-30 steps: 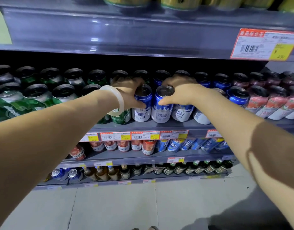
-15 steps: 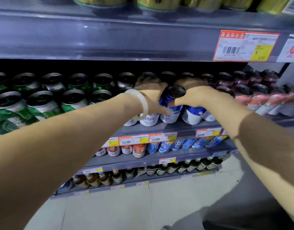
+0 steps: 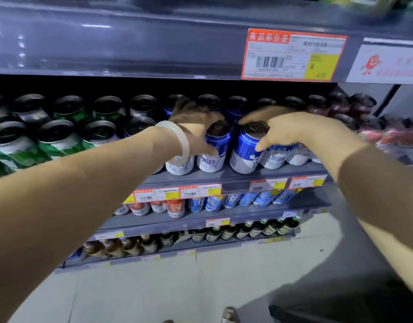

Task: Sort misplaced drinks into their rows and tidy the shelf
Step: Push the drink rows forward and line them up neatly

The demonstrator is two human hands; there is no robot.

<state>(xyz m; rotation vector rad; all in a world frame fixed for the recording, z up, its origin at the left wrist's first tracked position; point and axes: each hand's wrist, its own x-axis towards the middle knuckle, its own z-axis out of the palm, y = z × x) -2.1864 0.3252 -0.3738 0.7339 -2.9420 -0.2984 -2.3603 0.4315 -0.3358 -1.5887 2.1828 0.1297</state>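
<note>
Blue-and-white cans stand in rows at the front middle of the shelf [image 3: 235, 179]. My left hand [image 3: 196, 127], with a pale bangle on its wrist, wraps around one blue-and-white can [image 3: 213, 149] from the left. My right hand [image 3: 291, 131] grips the top and side of the neighbouring blue-and-white can [image 3: 246, 150], which tilts slightly to the left. More blue cans [image 3: 276, 157] stand under my right wrist. Green cans [image 3: 61, 141] fill the left part of the shelf, and red cans [image 3: 387, 136] fill the right end.
The shelf above [image 3: 154, 47] hangs low over the can tops and carries a large orange price tag [image 3: 291, 55]. Lower shelves hold red and blue cans [image 3: 215, 202] and dark bottles [image 3: 247, 230]. A tiled floor [image 3: 177, 287] lies below.
The view has swung so the shelf sits further left and closer. Both hands stay on the blue-and-white cans; my right hand has shifted onto the top of a front can, which now tilts.
</note>
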